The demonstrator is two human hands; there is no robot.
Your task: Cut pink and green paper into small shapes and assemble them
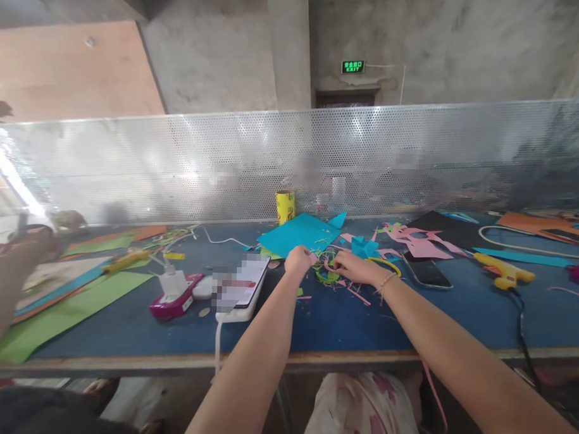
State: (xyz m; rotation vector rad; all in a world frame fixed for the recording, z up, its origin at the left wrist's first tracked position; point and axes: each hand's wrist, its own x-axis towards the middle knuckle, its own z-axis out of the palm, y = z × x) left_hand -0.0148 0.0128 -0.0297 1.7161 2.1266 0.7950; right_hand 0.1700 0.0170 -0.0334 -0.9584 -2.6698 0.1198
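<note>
Table point(314, 337): scrap-strewn. Blue sheet point(301, 235) at 11 o'clock from the work; best not dragged in. Left hand point(298, 261) at 9, right hand point(357, 268) at 3, green curls point(326, 275) between. Right grip bent at a pink strip point(329, 264); cannot tell if pinched. Left grip looks clamped on a pink bit point(313, 259). Light fingertip pressure, one strand at a time; thin pieces probably tear.

The left grip point(298, 261) and right grip point(355, 267) flank green strips point(327, 276) on a blue table point(171, 333).
</note>
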